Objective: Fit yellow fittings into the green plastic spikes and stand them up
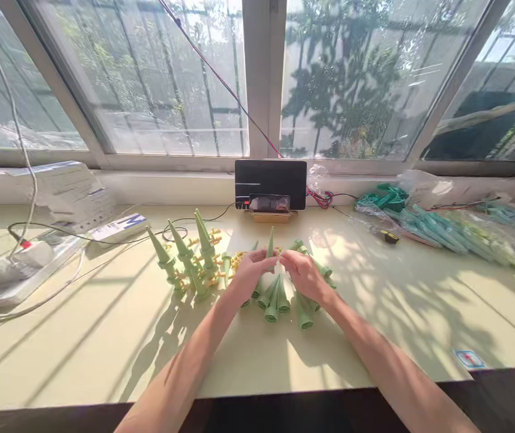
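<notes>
"How many tall green plastic towers [187, 260]?"
"Three. Left hand [252, 273] pinches one green plastic cone [271, 243]; right hand [304, 275] bunches its fingers, on what I can't tell. They block some loose green cones [272, 312]. One flat black screen [270, 175] stands behind."

The pale desk [248, 361] carries upright green towers [188, 260] left of centre, loose green cones [271, 310] in the middle, a brown stand [271, 218] far back, a printed box [117, 227] left, bagged pieces [437, 230] far right.

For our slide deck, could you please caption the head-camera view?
Left hand and right hand meet at an upright green cone near other green cones.
</notes>
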### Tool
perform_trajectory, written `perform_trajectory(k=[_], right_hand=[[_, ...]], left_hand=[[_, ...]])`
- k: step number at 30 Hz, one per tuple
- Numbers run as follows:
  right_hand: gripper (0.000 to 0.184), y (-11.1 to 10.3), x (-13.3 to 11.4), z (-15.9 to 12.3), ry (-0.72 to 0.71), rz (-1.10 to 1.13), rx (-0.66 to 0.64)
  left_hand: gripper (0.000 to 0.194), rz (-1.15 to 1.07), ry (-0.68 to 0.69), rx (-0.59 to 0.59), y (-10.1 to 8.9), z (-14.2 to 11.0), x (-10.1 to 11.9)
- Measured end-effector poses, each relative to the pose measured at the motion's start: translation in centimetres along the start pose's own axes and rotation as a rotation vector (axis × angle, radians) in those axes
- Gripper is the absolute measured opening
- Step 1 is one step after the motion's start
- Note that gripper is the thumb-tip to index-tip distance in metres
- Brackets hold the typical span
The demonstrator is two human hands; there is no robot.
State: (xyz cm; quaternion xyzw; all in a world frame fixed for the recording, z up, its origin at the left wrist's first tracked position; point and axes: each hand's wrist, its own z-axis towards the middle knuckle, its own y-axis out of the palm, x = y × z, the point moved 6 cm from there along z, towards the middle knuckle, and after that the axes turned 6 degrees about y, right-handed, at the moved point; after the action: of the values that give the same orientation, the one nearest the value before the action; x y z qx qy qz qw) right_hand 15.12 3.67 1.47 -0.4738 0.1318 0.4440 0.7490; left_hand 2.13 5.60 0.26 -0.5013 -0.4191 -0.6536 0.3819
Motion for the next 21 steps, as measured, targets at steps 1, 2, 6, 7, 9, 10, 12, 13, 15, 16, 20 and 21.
perform_trajectory(k=[1, 2, 6, 7, 9, 10, 12, 13, 15, 16, 20, 21], right_hand=[[0.031, 0.0, 0.0, -0.1, 0.002, -0.001, 0.002], [0.032, 0.0, 0.0, -0.1, 0.004, 0.001, 0.004], [0.031, -0.1, 0.0, -0.2, 0.027, 0.037, 0.005], [0.031, -0.2, -0.1, -0.2, 0.033, 0.049, 0.004], [0.031, -0.3, -0.1, -0.2, 0.044, 0.070, 0.000], [0.031, -0.3, -0.2, -0.2, 0.050, 0.080, -0.004], [0.030, -0.3, -0.1, -0.2, 0.065, 0.103, -0.017], [0.031, -0.4, -0.1, -0.3, 0.076, 0.115, -0.025], [0.031, -0.4, 0.0, -0.3, 0.103, 0.131, -0.041], [0.032, -0.4, 0.0, -0.3, 0.119, 0.135, -0.051], [0.035, -0.3, 0.3, -0.3, 0.184, 0.167, -0.086], [0.035, -0.3, 0.4, -0.3, 0.199, 0.185, -0.093]], left_hand=[[0.030, 0.011, 0.004, 0.004, 0.0, 0.1, 0.0], [0.030, 0.021, 0.010, 0.005, 0.0, 0.1, 0.0], [0.029, 0.049, 0.054, -0.009, 0.1, 0.2, 0.2], [0.029, 0.054, 0.066, -0.015, 0.1, 0.2, 0.3], [0.027, 0.064, 0.084, -0.020, 0.2, 0.1, 0.4], [0.027, 0.071, 0.090, -0.021, 0.2, 0.1, 0.5], [0.027, 0.090, 0.099, -0.023, 0.2, 0.0, 0.6], [0.027, 0.100, 0.103, -0.024, 0.3, 0.0, 0.7], [0.027, 0.116, 0.112, -0.026, 0.3, -0.1, 0.8], [0.027, 0.123, 0.118, -0.029, 0.3, -0.1, 0.8], [0.026, 0.142, 0.150, -0.040, 0.4, -0.2, 1.0], [0.026, 0.148, 0.156, -0.044, 0.5, -0.2, 1.1]])
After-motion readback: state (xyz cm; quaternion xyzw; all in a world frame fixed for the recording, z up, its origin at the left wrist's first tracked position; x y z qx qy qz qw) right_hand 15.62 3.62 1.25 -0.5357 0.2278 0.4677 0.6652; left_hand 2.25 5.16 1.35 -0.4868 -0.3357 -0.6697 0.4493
